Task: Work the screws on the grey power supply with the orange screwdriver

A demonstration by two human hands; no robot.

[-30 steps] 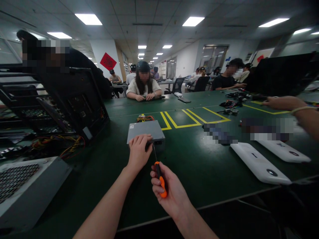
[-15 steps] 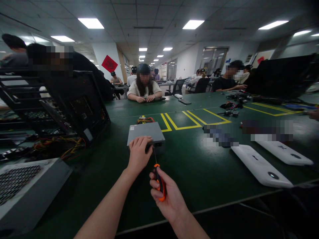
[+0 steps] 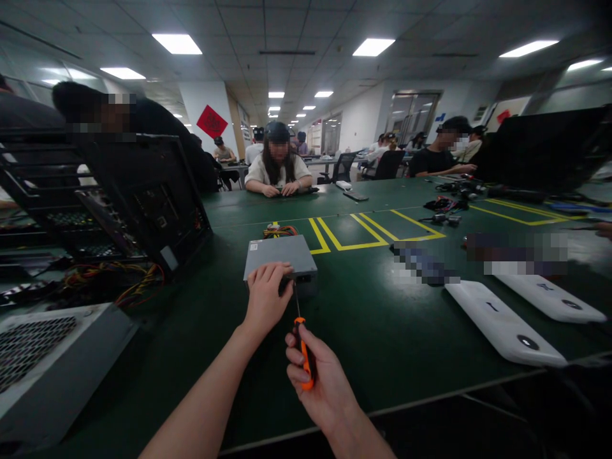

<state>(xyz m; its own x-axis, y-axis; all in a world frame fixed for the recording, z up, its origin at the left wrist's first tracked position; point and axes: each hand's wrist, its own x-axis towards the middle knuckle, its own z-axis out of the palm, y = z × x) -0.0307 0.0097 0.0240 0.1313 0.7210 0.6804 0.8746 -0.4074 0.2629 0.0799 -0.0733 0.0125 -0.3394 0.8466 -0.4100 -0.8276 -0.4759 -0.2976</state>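
A grey computer power supply unit lies on the green table, its bundled cables behind it. My left hand grips its near edge, fingers over the top and thumb down at the front side. In my right hand is an orange and black screwdriver, held by the handle with the fingers wrapped round it. Its thin shaft points away from me to the front side of the unit, close to my left thumb. The exact spot under the tip is too small to make out.
An open black computer case stands at left, with loose wires beside it. Nearer lies a second power supply. White devices lie at right, a dark monitor beyond. A person sits across the table.
The screwdriver handle has turned a little in my right hand, and its lower end has shifted slightly left. My left hand stays on the power supply. The view has shifted slightly.
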